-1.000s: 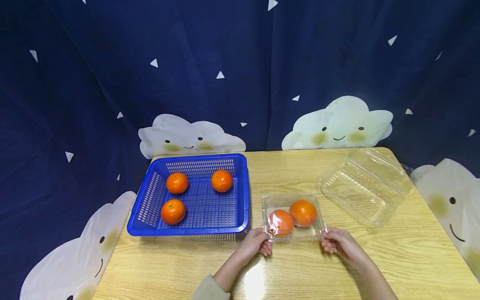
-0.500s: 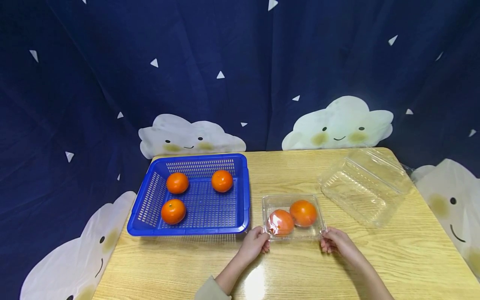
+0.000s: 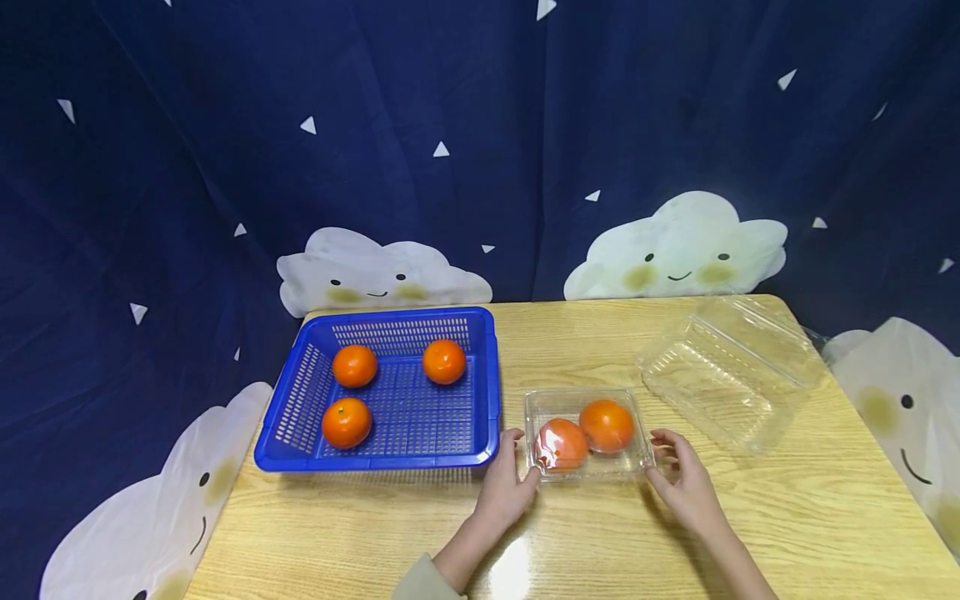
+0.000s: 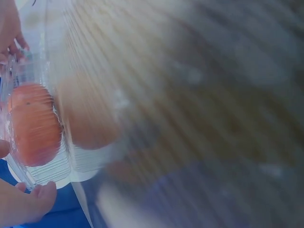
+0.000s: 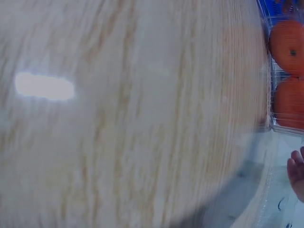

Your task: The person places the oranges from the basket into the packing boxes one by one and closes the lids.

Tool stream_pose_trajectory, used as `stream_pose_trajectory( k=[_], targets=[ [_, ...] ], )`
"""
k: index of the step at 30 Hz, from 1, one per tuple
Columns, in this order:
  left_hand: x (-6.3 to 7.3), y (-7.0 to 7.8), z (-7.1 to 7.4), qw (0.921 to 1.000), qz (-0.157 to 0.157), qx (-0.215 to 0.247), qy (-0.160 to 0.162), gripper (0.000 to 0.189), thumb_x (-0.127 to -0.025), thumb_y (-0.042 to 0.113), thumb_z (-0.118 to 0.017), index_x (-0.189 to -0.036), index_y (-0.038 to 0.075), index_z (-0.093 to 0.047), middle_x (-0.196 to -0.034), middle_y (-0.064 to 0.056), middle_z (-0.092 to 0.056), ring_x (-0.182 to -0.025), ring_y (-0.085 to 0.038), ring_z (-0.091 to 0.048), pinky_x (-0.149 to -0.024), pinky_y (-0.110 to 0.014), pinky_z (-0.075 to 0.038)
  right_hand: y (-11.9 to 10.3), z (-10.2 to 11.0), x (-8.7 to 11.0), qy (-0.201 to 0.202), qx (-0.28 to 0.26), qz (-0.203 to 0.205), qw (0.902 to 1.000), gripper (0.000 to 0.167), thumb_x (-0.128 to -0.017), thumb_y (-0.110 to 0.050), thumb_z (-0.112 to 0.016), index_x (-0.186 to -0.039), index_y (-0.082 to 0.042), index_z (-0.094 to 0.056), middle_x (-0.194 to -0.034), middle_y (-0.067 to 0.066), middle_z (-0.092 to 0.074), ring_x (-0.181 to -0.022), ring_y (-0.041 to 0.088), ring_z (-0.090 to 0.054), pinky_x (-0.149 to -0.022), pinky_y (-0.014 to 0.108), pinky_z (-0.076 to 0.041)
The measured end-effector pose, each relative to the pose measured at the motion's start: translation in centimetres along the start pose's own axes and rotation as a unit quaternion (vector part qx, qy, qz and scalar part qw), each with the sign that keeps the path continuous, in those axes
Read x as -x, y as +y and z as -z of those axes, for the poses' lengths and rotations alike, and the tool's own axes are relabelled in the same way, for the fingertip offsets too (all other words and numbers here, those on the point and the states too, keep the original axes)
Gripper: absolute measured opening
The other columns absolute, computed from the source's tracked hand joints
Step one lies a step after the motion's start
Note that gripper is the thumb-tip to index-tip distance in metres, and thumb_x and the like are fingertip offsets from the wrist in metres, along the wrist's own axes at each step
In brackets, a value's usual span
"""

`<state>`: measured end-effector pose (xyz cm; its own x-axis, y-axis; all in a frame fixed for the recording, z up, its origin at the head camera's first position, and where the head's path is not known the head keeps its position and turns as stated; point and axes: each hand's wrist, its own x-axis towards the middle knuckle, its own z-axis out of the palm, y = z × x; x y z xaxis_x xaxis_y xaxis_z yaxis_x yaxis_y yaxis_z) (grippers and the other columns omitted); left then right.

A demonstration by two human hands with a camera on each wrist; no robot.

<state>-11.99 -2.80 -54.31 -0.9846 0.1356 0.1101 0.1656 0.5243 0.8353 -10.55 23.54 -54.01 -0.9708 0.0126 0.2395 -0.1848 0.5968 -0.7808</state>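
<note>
Two bare hands have just spread beside a shallow, rectangular clear-plastic box [image 3: 552, 405] on a pale wood-grain table [image 3: 825, 517], where half a second earlier the thumbs and fingers were pinching its near corners. The left hand [image 3: 501, 492], at eight o'clock to the box, now stands wide, thumb at the near-left corner and forefinger reaching forward between the box and a blue slatted plastic basket [image 3: 375, 462]. The right hand [image 3: 686, 492], at four o'clock, is likewise opened, thumb at the near-right corner and fingers extended beside the right wall. Whether either thumb actually presses the plastic cannot be told, and both wrist views are too blurred to settle it. The box itself has not moved; it sits with two glossy round orange fruits inside, one [image 3: 561, 445] toward eight o'clock and the other [image 3: 607, 426] toward two. Its lid appears to be down, though the pictures do not show whether it is latched. The release suggests that work on the near edge is done or paused, and the hands look better placed to take the box by its sides. The basket, between nine and ten o'clock, holds three more orange fruits [image 3: 347, 423]; between two and three o'clock, a larger clear hinged container [image 3: 708, 379] lies open, its flap toward the table's far right corner.
</note>
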Motion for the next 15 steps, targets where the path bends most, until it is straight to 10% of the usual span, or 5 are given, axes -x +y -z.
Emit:
stream_pose_trajectory(
  k=[7, 15],
  targets=[
    [-0.26, 0.21, 0.26, 0.9945, -0.091, -0.051, 0.000, 0.061, -0.070, 0.011, -0.060, -0.128, 0.002, -0.042, -0.132, -0.013, -0.039, -0.114, -0.030, -0.049, -0.094, -0.041, -0.042, 0.16, -0.39, -0.22, 0.018, 0.020, 0.082, 0.9962, 0.062, -0.063, 0.011, -0.067, -0.122, 0.005, -0.047, -0.120, 0.019, -0.048, -0.104, 0.022, -0.043, -0.087, 0.012, -0.033],
    [-0.50, 0.73, -0.02, 0.9825, -0.142, -0.120, 0.002, 0.062, -0.068, 0.016, -0.063, -0.127, 0.010, -0.045, -0.136, -0.016, -0.036, -0.124, -0.032, -0.036, -0.093, -0.048, -0.041, -0.27, -0.72, -0.39, -0.017, 0.023, 0.091, 0.9955, 0.067, -0.066, 0.001, -0.074, -0.126, 0.001, -0.046, -0.132, 0.022, -0.039, -0.116, 0.042, -0.038, -0.084, 0.069, -0.032]
  ],
)
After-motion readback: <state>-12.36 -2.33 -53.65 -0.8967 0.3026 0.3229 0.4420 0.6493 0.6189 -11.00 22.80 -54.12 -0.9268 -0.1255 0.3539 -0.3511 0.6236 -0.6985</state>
